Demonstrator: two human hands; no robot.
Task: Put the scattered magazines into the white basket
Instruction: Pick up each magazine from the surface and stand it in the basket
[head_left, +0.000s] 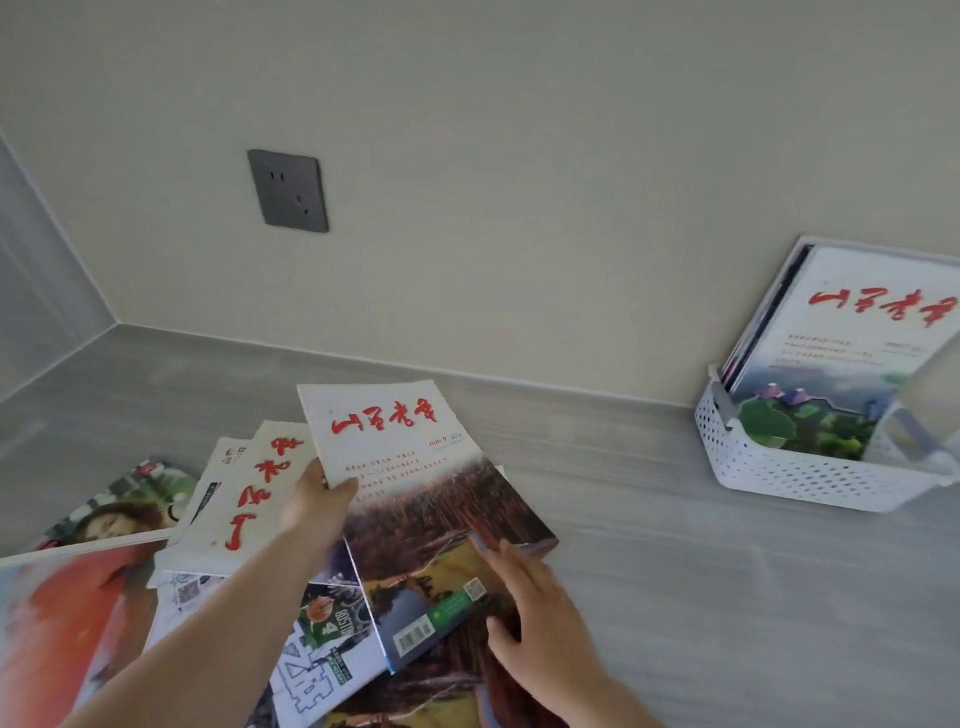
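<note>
My left hand (318, 501) grips the left edge of a magazine with red calligraphy and a brown forest cover (415, 467), lifted and tilted above the pile. My right hand (540, 608) hovers with fingers apart at that magazine's lower right corner, over a magazine with a barcode (431, 618). More magazines lie scattered on the grey floor: a cream one with red characters (244, 499), a basketball one (332, 649), a red-orange one (67, 613) and one with a portrait cover (124, 509). The white perforated basket (789, 473) stands at the right against the wall, with several magazines (852, 343) upright in it.
A beige wall runs behind everything, with a grey power socket (288, 189) on it. The wall meets another in a corner at the left. Bare grey floor (649, 519) lies between the pile and the basket.
</note>
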